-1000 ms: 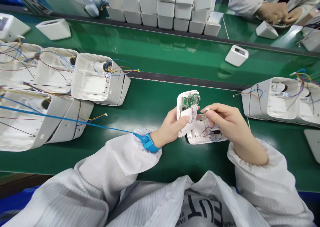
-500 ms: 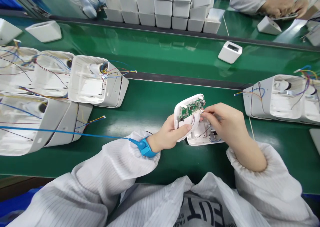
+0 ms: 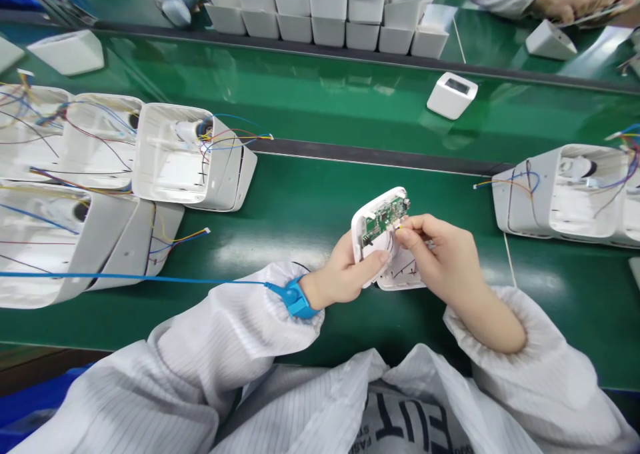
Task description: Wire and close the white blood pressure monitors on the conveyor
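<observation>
My left hand [image 3: 345, 273] is closed round a white plastic cover [image 3: 357, 231], thumb across its near face. Fixed inside the upper part of the cover is a green circuit board [image 3: 383, 221], tilted toward me. At the board's lower right edge my right hand [image 3: 445, 257] pinches a small wire connector [image 3: 398, 227], largely covered by the fingertips. Whether the connector sits in a socket, I cannot tell. Below the cover lies a second white shell [image 3: 400, 275] with thin wires inside, partly hidden by my right hand.
White housings with loose wires [image 3: 173, 167] crowd the left side; similar ones [image 3: 530, 194] stand at the right. A blue wrist strap [image 3: 297, 299] trails a cord leftward. Beyond a dark rail sits a small white unit [image 3: 452, 96]. A co-worker's hands [image 3: 575, 1] are at top right.
My right hand has shifted slightly left, its fingertips now closer against the board's edge, and it covers more of the lower shell. My left hand keeps its hold. The whole view has shifted a little.
</observation>
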`<control>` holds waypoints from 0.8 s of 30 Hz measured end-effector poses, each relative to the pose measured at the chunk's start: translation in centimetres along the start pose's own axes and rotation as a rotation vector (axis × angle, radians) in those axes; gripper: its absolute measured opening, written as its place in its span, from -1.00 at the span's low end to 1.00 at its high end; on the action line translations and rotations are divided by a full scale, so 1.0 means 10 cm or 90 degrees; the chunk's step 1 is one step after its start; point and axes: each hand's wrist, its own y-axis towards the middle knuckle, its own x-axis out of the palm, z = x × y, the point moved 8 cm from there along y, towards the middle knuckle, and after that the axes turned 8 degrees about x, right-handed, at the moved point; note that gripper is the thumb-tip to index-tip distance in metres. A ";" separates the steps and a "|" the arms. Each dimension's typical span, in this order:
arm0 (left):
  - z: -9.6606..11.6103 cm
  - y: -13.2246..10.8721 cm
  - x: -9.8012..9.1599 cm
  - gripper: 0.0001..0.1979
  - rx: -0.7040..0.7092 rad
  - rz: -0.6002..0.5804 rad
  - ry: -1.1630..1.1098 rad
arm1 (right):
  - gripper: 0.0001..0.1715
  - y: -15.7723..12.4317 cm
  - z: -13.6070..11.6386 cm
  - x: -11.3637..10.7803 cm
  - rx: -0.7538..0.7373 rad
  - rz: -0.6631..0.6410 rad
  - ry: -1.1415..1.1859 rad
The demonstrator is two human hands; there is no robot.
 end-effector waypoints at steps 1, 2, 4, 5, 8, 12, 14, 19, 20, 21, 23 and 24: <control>0.00 -0.01 0.01 -0.68 0.000 -0.001 0.005 | -0.82 -0.01 0.00 0.01 0.004 -0.001 0.003; 0.00 -0.01 0.01 -0.68 -0.002 0.000 0.007 | -0.81 -0.01 0.00 0.02 0.010 -0.002 0.006; 0.00 -0.02 0.02 -0.69 -0.006 -0.002 0.006 | -0.80 -0.02 0.02 0.03 0.030 -0.003 0.016; 0.01 -0.02 0.03 -0.69 -0.006 -0.003 0.004 | -0.79 -0.02 0.04 0.03 0.042 -0.005 0.026; 0.01 -0.02 0.04 -0.72 -0.014 -0.007 0.012 | -0.76 -0.02 0.08 0.06 0.076 -0.025 0.075; -0.04 -0.06 0.03 -0.69 -0.034 -0.002 0.067 | -0.75 -0.03 0.08 0.10 0.083 -0.047 0.102; -0.06 -0.07 0.02 -0.70 -0.041 -0.004 0.095 | -0.77 -0.04 0.04 0.06 0.046 -0.015 0.042; -0.09 -0.08 0.01 -0.70 -0.051 -0.032 0.121 | -0.81 -0.08 -0.09 0.00 -0.077 0.084 -0.149; -0.09 -0.07 0.01 -0.71 -0.056 -0.030 0.113 | -0.83 -0.09 -0.10 0.00 -0.094 0.100 -0.161; -0.10 -0.06 0.01 -0.71 -0.062 -0.026 0.101 | -0.86 -0.10 -0.10 -0.01 -0.107 0.115 -0.166; -0.09 -0.05 0.00 -0.70 -0.063 -0.016 0.074 | -0.90 -0.11 -0.12 -0.03 -0.132 0.147 -0.165; -0.07 -0.04 0.01 -0.68 -0.058 -0.012 0.060 | -0.90 -0.11 -0.12 -0.03 -0.143 0.156 -0.165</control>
